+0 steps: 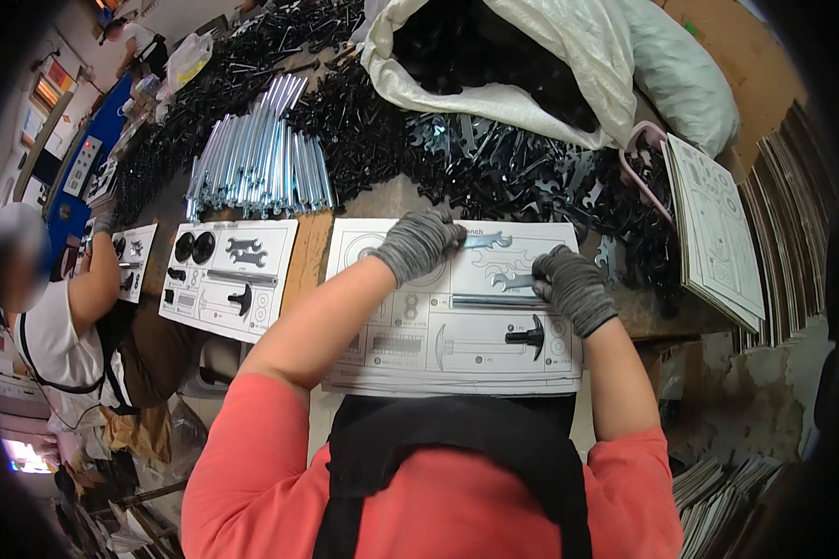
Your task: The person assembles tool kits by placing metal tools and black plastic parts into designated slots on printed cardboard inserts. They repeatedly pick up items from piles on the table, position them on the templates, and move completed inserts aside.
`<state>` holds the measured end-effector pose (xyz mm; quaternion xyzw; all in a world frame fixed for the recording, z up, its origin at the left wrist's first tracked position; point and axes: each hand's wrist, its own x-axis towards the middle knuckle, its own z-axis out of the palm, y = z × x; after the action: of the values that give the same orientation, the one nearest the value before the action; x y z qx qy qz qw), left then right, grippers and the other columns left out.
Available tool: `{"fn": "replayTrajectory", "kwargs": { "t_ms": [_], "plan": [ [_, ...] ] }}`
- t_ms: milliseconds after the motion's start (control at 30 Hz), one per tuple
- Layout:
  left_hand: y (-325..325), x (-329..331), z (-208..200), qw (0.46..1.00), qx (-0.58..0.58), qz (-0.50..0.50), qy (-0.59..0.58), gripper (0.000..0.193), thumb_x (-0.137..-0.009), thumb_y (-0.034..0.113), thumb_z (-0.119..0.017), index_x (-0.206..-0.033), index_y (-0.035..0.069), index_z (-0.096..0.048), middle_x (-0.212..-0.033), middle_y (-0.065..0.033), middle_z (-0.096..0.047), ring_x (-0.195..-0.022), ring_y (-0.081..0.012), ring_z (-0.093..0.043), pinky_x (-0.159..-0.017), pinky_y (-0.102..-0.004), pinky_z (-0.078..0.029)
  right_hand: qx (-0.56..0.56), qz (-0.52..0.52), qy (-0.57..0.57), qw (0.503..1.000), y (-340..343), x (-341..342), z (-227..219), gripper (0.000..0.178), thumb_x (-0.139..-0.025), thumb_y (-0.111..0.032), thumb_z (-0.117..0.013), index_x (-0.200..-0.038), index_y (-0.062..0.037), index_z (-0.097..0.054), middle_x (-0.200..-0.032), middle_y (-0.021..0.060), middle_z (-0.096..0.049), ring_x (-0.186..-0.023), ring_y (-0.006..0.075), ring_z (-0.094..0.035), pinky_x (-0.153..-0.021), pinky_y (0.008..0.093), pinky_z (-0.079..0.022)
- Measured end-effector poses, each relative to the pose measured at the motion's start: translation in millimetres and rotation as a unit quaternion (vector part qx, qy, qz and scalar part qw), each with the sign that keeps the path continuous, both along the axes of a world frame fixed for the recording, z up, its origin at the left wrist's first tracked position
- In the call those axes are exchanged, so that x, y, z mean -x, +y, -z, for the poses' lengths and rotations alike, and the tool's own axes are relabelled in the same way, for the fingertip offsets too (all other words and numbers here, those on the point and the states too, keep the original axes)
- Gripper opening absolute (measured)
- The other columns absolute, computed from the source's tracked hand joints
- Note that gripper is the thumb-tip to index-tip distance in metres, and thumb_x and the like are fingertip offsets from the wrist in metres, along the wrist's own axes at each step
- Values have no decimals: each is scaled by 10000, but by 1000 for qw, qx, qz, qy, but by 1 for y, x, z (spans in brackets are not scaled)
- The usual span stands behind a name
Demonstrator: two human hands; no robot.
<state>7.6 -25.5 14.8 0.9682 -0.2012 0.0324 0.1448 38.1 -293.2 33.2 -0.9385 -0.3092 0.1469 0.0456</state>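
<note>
Before me lies a stack of white printed cards [382, 312] with outline drawings of parts. My left hand [418, 244], in a grey knit glove, pinches the end of a flat open-end wrench [488, 241] over the card's upper part. Just below it, my right hand [573, 291], gloved alike, has its fingers closed on the end of a second flat open-end wrench [514, 280]. Under that wrench a silver metal tube [499, 302] rests across the card. Lower down, a black T-shaped part [528, 337] lies on its drawing.
Silver tubes [261, 158] are heaped behind the cards, beside piled black parts [345, 121] and loose wrenches [531, 158]. A white woven sack [569, 56] stands open at the back. Card stacks [718, 224] lean at right. A co-worker [75, 326] sits left, near another loaded card [228, 275].
</note>
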Motion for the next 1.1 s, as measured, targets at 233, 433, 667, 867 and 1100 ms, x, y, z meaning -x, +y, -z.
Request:
{"fn": "replayTrajectory", "kwargs": {
  "t_ms": [233,433,667,867,1100],
  "plan": [
    [-30,-5,1,998,7,65,8,237,-746,140,-663,-982,129,-646,-831,-92,-604,-817,-271,-589,-725,-368,-495,-112,51,-74,990,3,10,15,312,-750,-215,-677,-1014,-64,-606,-935,142,-600,-898,319,-578,-795,410,-466],
    [-26,-6,1,995,40,89,16,255,-728,91,-665,-980,128,-650,-843,-91,-604,-795,-281,-585,-710,-364,-498,-137,65,-69,986,-1,11,18,357,-744,-202,-685,-1049,-49,-578,-948,146,-610,-912,314,-578,-809,398,-463],
    [-23,-7,3,994,43,95,24,277,-713,80,-673,-985,125,-647,-832,-86,-600,-791,-269,-582,-700,-358,-495,-133,59,-50,988,-2,7,20,362,-723,-185,-699,-1036,-46,-581,-942,152,-608,-915,322,-573,-816,395,-461],
    [-13,-6,-14,982,135,47,123,330,-803,156,-653,-1116,67,-599,-955,-115,-612,-925,-241,-597,-831,-327,-496,-311,140,91,936,-18,-3,17,310,-788,-128,-687,-1062,-24,-586,-942,113,-626,-840,204,-606,-725,335,-500],
    [27,-51,-27,948,310,-68,32,309,-850,130,-626,-1142,40,-587,-980,-73,-624,-910,-171,-595,-833,-285,-485,-436,29,-55,898,-30,-70,28,276,-783,-144,-685,-1037,-64,-613,-968,116,-629,-874,246,-607,-783,334,-489]
  ]
}}
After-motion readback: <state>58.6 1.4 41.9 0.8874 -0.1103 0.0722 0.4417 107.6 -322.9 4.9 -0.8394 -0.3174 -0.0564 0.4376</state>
